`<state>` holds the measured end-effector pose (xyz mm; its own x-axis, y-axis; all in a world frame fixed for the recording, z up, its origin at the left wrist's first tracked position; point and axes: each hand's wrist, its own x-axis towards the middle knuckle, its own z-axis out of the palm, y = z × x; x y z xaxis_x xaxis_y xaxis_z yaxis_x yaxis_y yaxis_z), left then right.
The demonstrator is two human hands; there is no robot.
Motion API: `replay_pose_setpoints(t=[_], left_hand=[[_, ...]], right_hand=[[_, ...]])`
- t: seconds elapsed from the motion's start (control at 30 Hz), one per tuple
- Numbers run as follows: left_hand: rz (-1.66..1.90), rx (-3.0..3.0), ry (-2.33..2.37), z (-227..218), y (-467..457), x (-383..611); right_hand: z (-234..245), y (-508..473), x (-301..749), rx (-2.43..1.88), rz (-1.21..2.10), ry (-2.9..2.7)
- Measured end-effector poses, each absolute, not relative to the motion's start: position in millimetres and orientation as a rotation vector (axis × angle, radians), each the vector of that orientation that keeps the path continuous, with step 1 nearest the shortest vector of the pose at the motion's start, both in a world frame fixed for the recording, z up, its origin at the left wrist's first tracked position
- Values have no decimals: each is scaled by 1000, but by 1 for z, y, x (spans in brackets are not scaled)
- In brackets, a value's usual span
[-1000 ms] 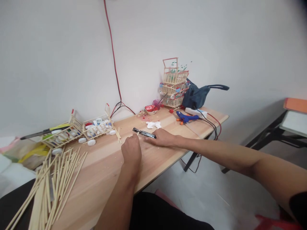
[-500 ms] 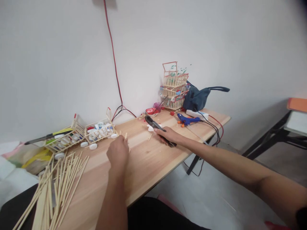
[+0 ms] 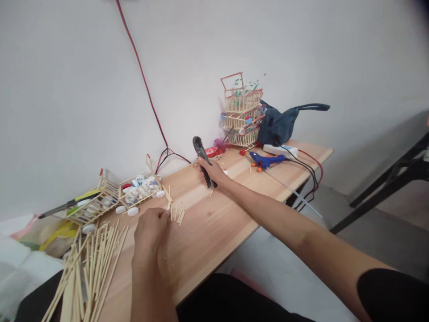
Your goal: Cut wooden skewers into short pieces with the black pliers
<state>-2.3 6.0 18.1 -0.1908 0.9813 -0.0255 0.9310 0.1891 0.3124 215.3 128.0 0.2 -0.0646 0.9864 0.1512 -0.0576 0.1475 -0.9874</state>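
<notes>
My right hand [image 3: 212, 172] is wrapped round the handles of black pliers [image 3: 198, 145], whose head points up toward the wall above the wooden table. Lower and to the left, my left hand [image 3: 150, 228] is pinched closed at the fingertips on a short wooden stick [image 3: 168, 206]. Beside those fingertips lie several cut stick pieces [image 3: 181, 217]. A bundle of long wooden sticks [image 3: 97, 264] spreads over the near left part of the table.
Two small stick-built carts [image 3: 140, 188] with bottle-cap wheels stand at left. Stacked stick baskets [image 3: 243, 107], a dark blue bag [image 3: 278, 125], a blue glue gun [image 3: 266, 160] and a white power strip [image 3: 279, 150] sit at the far right. Cables hang over the table edge.
My right hand has moved left and lifted the pliers more upright. My left hand has shifted left and nearer, uncovering the short stick pieces. The view has turned slightly.
</notes>
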Motion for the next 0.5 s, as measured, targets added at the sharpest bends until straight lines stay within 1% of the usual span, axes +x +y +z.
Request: replay_pose_setpoints(t=[0.2, 0.33, 0.4, 0.5], left_hand=[[376, 1836, 2333, 19, 8, 12], [381, 1871, 2248, 14, 8, 23], [467, 1923, 2197, 14, 9, 25], [719, 2015, 2113, 18, 12, 36]], right_hand=[[-7, 131, 235, -914, 1226, -1057], [-4, 136, 241, -875, 1200, -946], [-4, 138, 241, -874, 1184, -937], [-6, 141, 239, -880, 1180, -942]])
